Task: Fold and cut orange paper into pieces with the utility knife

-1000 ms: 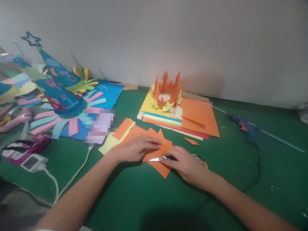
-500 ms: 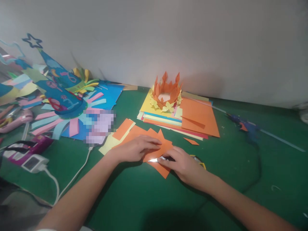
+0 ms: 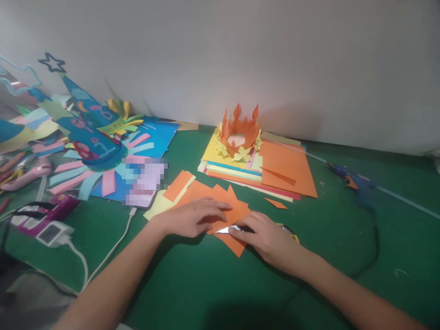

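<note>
Green desk, near side: bare green surface (image 3: 192,284) lies between the 2 forearms, with a dark shadow low in the middle.
Lower orange piece: its corner (image 3: 237,246) points toward the person, sticking out below the blade.
Right hand: at the near right edge of the orange paper (image 3: 270,233), fingers bent and nearly closed, thumb and fingertips pinching a silver blade (image 3: 223,230); the full grip is hidden. A yellow-edged loop (image 3: 294,238) shows behind this hand; whether it joins the blade I cannot tell.
Left hand: palm down (image 3: 195,217), fingers loosely spread and slightly bent, lying over the orange paper without closing around it.
Orange paper: several overlapping pieces (image 3: 233,201) flat on the desk, under the left hand and beside the right.
Handling: probably light, fairly stiff, easily creased and apt to slide on its neighbours; a flat press away from the blade, or a pinch at a free corner, should suit it best.
Beside the paper: an orange strip (image 3: 178,185) over a pale yellow sheet (image 3: 154,204) on the left; a small orange diamond (image 3: 276,203) to the right.
Farther back: an orange crown (image 3: 240,135) upon a paper stack (image 3: 233,172); a blue glue gun (image 3: 357,183) at right.
</note>
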`<act>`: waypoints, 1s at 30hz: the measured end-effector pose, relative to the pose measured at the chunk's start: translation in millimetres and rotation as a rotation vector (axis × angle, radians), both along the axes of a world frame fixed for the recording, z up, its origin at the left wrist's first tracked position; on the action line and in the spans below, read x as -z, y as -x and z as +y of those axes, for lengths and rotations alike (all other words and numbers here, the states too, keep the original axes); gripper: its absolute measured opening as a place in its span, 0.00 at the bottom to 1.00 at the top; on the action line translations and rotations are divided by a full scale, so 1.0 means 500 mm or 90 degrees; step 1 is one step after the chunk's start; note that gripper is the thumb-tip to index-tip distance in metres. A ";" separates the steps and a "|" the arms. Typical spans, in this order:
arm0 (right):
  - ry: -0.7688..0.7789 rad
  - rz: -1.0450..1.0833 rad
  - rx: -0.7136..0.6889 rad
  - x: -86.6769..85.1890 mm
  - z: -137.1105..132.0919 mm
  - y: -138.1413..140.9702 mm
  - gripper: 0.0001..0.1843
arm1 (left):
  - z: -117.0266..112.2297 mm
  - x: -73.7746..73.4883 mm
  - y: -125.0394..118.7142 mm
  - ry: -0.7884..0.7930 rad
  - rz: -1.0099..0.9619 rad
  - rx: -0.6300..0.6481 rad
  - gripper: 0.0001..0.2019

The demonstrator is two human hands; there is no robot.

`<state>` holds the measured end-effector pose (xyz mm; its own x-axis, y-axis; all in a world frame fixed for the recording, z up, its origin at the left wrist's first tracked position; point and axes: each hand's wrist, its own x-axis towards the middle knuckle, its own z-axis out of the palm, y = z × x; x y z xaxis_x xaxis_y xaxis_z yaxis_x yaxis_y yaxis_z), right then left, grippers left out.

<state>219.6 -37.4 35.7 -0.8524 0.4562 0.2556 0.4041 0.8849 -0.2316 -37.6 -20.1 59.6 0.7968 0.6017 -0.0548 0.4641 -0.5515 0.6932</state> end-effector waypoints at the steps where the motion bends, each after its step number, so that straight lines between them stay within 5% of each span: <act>1: 0.006 -0.012 -0.004 0.000 0.001 -0.002 0.17 | 0.001 -0.002 0.001 0.001 0.003 0.005 0.22; 16: 0.130 -0.071 -0.042 -0.023 0.003 -0.035 0.17 | -0.001 -0.009 -0.006 0.016 0.011 -0.009 0.21; 21: 0.101 0.011 -0.088 -0.028 0.025 -0.060 0.21 | -0.001 -0.001 -0.014 -0.009 -0.014 -0.040 0.10; 24: 0.017 0.106 -0.022 -0.019 0.045 -0.079 0.22 | 0.000 0.005 -0.019 -0.026 -0.022 -0.069 0.14; 30: -0.093 0.142 0.256 0.011 0.071 -0.087 0.17 | -0.008 0.007 -0.028 -0.028 -0.023 -0.104 0.17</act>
<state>263.1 -1.8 30.1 -0.5325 0.6842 0.4984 0.6758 0.6982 -0.2364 -23.5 -24.3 55.9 0.6886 0.7251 0.0017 0.5255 -0.5008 0.6878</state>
